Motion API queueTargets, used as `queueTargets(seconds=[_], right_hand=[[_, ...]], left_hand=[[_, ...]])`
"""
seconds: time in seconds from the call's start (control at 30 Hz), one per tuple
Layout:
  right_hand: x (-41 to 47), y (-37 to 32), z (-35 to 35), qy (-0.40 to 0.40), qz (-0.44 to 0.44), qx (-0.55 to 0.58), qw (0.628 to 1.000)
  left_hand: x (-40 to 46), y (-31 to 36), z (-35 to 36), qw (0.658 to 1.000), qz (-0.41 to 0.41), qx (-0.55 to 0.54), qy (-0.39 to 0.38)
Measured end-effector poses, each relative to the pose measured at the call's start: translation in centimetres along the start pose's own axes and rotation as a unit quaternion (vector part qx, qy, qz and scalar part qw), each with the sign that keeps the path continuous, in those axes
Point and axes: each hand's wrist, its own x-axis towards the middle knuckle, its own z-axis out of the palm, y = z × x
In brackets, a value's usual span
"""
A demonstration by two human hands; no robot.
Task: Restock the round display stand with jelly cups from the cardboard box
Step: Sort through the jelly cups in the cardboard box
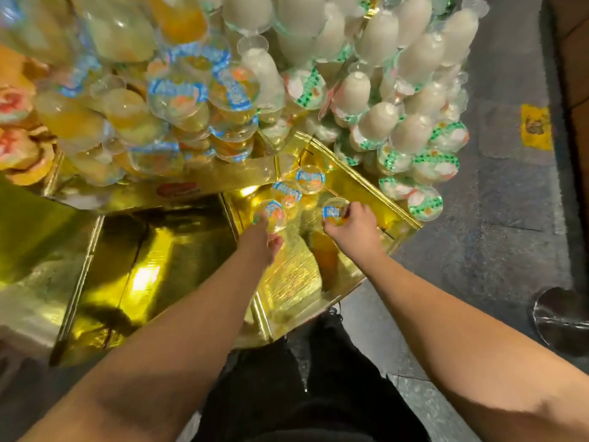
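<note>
Where the two bare forearms reach out over dark trousers, they end above the shiny gold shelf of the display stand. The left hand has its fingers curled round a jelly cup, a small clear tub with yellow-orange jelly and a blue-edged foil lid, held low over the shelf. The right hand, to the right of it and over the same shelf, grips a second cup of the same kind between thumb and fingers. Just beyond the hands two more blue-lidded cups sit on the shelf, touching each other. Beyond these, to the left, rises a stacked heap of yellow cups with the same blue lids. To the right of the shelf's far corner stands a heap of milky white cups with green-and-white lids, piled steeply. Right of the stand lies grey floor with a yellow patch.
</note>
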Motion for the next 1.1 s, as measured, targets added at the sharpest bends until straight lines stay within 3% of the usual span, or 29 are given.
queueTargets(seconds=[0.23,0.53,0.97,1.1], right_hand=[[4.8,1.1,1.6,-0.034,-0.022,0.016,0.999],[6.3,1.5,3.3,-0.014,-0.032,0.032,0.999],[7.2,2.3,5.3,-0.001,-0.014,0.056,0.998],[6.9,2.2,5.1,-0.008,0.02,0.146,0.989]], left_hand=[[2.6,-0.7,2.1,0.995,0.015,-0.054,0.081],[5.1,-1.0,3.1,0.974,-0.052,-0.18,0.128],[7.7,-2.4,2.3,0.982,-0.003,-0.146,0.122],[7.6,-2.4,2.4,0.983,0.025,-0.105,0.149]])
